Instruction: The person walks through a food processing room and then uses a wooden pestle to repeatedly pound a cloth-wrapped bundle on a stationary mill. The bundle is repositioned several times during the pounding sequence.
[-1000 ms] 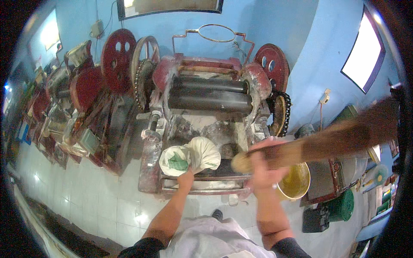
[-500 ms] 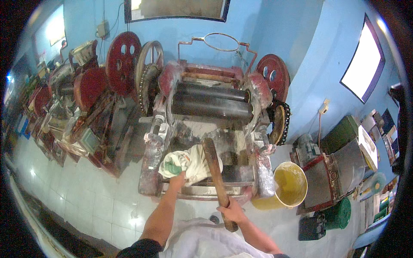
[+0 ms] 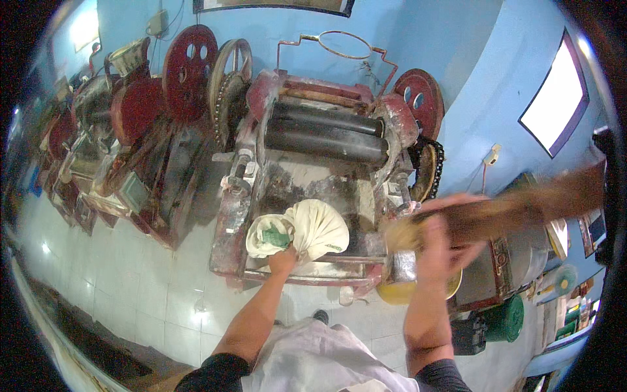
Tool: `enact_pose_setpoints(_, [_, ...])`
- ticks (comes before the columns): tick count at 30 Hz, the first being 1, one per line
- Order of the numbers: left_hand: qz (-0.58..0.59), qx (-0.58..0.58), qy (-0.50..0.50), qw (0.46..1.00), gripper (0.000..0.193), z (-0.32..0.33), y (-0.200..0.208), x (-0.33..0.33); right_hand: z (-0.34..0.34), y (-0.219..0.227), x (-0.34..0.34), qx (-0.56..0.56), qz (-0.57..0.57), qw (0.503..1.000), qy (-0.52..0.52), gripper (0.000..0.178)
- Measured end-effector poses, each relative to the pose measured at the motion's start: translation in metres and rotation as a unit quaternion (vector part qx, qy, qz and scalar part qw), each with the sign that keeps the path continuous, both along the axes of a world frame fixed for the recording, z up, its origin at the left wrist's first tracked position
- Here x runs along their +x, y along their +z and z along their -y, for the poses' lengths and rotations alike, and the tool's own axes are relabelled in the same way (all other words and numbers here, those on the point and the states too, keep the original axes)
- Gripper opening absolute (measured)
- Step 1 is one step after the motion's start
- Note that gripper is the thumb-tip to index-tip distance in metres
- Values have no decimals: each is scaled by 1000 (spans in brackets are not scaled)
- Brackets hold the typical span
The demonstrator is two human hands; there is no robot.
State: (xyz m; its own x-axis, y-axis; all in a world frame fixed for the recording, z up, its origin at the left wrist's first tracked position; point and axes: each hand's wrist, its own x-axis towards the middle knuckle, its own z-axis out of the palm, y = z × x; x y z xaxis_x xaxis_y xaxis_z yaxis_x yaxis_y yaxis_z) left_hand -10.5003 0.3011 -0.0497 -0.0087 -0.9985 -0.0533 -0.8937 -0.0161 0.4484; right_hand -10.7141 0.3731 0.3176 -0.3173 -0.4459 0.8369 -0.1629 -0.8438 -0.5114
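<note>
One sack (image 3: 313, 230) is gripped by the left hand (image 3: 282, 260); one stick (image 3: 503, 212) (blurred) is clasped by the right hand (image 3: 441, 245); two rollers (image 3: 323, 134) are seen behind.

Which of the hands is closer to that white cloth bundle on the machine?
Left. The left hand touches the white cloth bundle at its lower edge; the right hand is off to its right, gripping a wooden stick.

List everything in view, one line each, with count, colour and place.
roller machine: one, dark rollers in a red frame dusted white, centre
white sack: one, open mouth showing green inside, on the machine's front tray
wooden stick: one, brown, blurred, raised at right
yellow bucket: one, floor, right of the machine
green bin: one, lower right
red wheels: several, on machines at left and behind
tiled floor: pale, left
left hand: on the sack
right hand: gripping the stick
</note>
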Motion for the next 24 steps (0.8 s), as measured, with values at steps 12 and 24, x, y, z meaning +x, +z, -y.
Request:
enact_pose_setpoints(12, [-52,70,88,992,49,8,-28,16,-86,-311,43,672,-284,683,36,59])
enact_pose_setpoints(24, [-53,24,42,997,31,3,-43,21,22,-90,44,149,118,970,152,35])
